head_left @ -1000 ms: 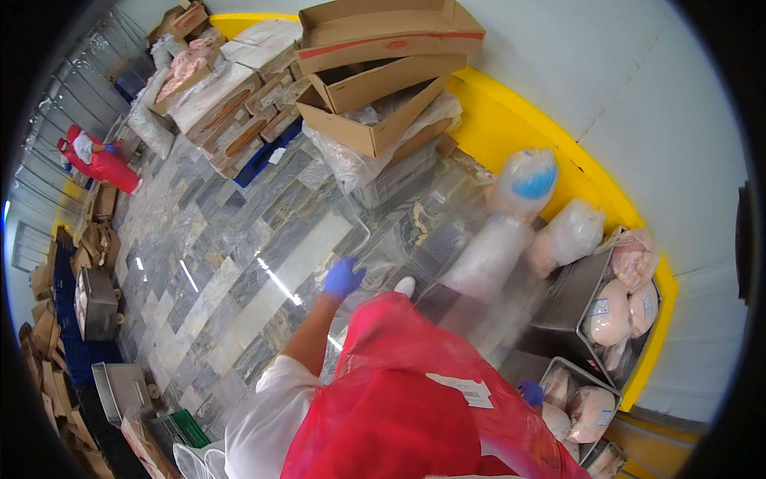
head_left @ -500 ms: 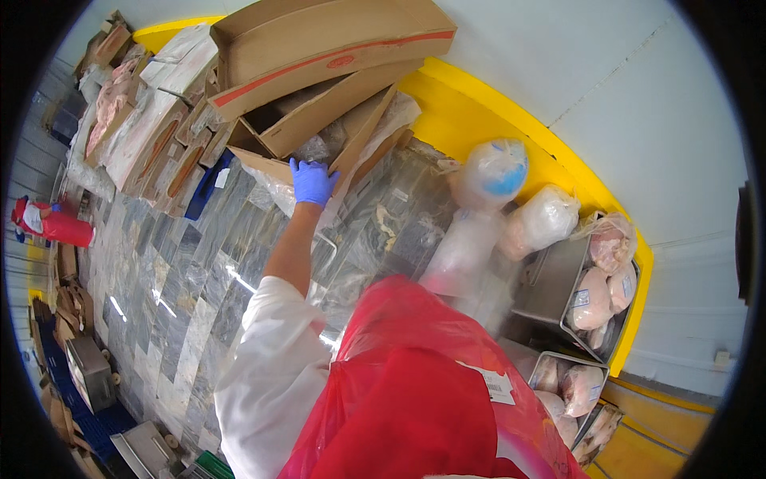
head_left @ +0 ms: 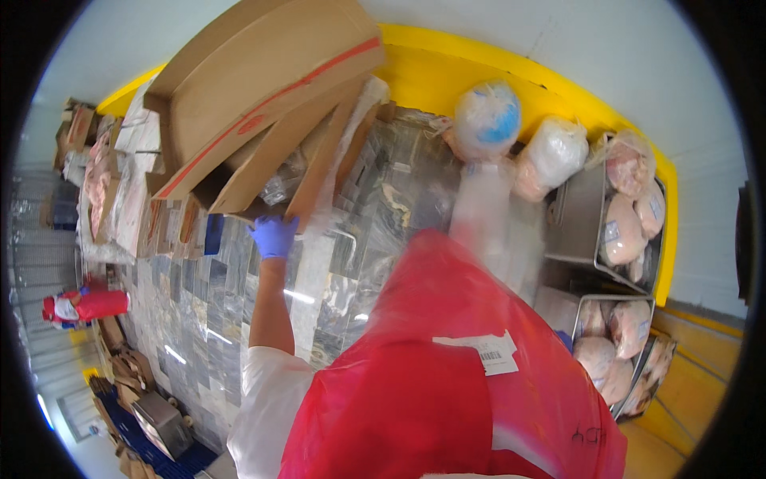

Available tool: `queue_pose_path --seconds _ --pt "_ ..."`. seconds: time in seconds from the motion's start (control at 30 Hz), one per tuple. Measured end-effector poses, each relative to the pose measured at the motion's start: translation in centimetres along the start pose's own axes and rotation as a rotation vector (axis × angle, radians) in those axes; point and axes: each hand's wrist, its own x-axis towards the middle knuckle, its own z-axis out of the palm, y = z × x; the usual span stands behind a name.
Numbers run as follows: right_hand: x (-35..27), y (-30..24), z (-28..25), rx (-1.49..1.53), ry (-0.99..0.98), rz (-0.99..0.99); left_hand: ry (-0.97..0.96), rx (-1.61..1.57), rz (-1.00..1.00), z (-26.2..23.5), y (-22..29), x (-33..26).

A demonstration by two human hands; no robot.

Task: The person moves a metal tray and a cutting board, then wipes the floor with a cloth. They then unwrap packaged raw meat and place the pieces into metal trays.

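Since a second ago the left hand (head_left: 274, 235), in a blue glove, has travelled from the bare floor (head_left: 239, 311) up to the stack of cardboard boxes (head_left: 255, 104), and the boxes now fill the upper left of the view. Its fingers are curled closed on the lower edge of the bottom box flap (head_left: 319, 172), thumb side toward the floor. The right hand cannot be made out; the red plastic apron (head_left: 447, 375) hides where it would be, so whether it is open or closed cannot be told.

To do this well, the grip probably wants to sit further under the flap, nearer the fold, since a loose flap bends and could tear; a second hand under the box would steady it, as the stack leans and may slide.

These boxes are plain brown corrugated card with a red stripe along one side, flattened or half open, stacked at a tilt. Clear plastic film (head_left: 359, 120) hangs from the open end. Right of the boxes lie bagged poultry pieces (head_left: 550, 152) against the yellow kerb (head_left: 447, 64), and further right metal trays (head_left: 586, 215) hold more wrapped birds. Far left of the boxes stands another person in red (head_left: 88, 306).
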Motion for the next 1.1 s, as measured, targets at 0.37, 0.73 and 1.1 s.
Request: queue_pose_path --seconds 0.37,0.73,1.1 --pt "-8.3 -8.1 1.5 0.213 0.106 0.112 -0.051 0.031 -0.077 2.5 1.2 3.3" --pt "-5.9 6.5 0.4 -0.163 0.029 -0.027 -0.136 0.053 -0.068 2.3 0.0 6.0" --pt "-9.6 2.3 0.1 -0.202 0.016 -0.147 -0.113 0.087 -0.071 1.6 1.8 4.2"
